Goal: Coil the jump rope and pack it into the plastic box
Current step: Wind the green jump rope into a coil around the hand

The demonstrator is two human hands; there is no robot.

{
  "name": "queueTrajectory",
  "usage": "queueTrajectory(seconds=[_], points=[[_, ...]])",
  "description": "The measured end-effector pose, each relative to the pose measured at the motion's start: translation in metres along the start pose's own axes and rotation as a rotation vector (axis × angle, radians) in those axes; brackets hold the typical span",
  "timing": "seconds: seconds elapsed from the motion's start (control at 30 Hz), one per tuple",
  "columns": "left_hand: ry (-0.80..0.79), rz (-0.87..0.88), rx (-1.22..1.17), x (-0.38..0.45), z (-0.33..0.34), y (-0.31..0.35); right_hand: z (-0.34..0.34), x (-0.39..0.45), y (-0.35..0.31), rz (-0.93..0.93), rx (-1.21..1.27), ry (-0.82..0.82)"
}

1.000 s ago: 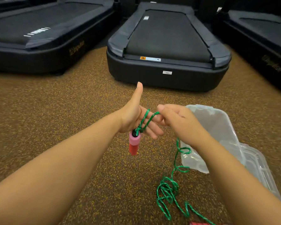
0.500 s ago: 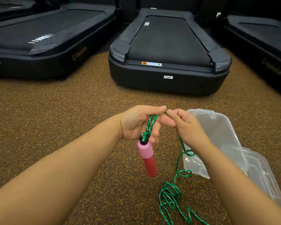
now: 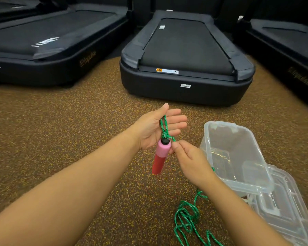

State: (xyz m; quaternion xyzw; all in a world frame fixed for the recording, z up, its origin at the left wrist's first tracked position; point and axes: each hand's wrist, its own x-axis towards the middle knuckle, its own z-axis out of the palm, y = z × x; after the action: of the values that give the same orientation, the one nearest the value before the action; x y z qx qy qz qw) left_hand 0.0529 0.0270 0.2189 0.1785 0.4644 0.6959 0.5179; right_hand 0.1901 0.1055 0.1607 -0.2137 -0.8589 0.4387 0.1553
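Left hand (image 3: 158, 129) palm-up, fingers straight, green rope (image 3: 164, 127) looped over thumb; pink-and-red handle (image 3: 160, 157) dangling below. Right hand (image 3: 188, 160) pinching rope beside handle. Loose rope heaped on carpet (image 3: 60, 135). Clear plastic box (image 3: 238, 157) just right, resting on lid (image 3: 288, 206).

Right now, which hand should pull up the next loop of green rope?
Right. The right hand already pinches the green braided rope beside the pink-and-red handle; the left hand serves as the winding form.

Plastic box (image 3: 235, 153) sat on floor (image 3: 60, 139) right of both hands, its lid (image 3: 288, 206) beneath; rope (image 3: 187, 219) lay piled left of lid; treadmills (image 3: 185, 55) behind.
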Motion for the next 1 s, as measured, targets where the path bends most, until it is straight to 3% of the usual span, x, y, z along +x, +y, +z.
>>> queueTrajectory(seconds=[0.23, 0.4, 0.53, 0.77, 1.0], points=[[0.085, -0.040, -0.085, 0.003, -0.006, 0.004, -0.003, -0.007, -0.008, -0.090, -0.159, -0.062], [0.101, 0.042, -0.096, 0.008, -0.003, 0.004, -0.009, -0.011, -0.021, -0.130, -0.298, -0.129], [0.119, 0.088, 0.231, 0.006, -0.004, 0.004, -0.017, -0.015, -0.032, -0.182, -0.414, -0.064], [0.019, 0.015, 0.748, -0.001, -0.005, 0.002, -0.051, -0.008, -0.042, -0.205, -0.246, -0.152], [-0.111, -0.111, 0.832, -0.010, -0.003, 0.003, -0.089, -0.005, -0.056, -0.212, -0.146, -0.116]])
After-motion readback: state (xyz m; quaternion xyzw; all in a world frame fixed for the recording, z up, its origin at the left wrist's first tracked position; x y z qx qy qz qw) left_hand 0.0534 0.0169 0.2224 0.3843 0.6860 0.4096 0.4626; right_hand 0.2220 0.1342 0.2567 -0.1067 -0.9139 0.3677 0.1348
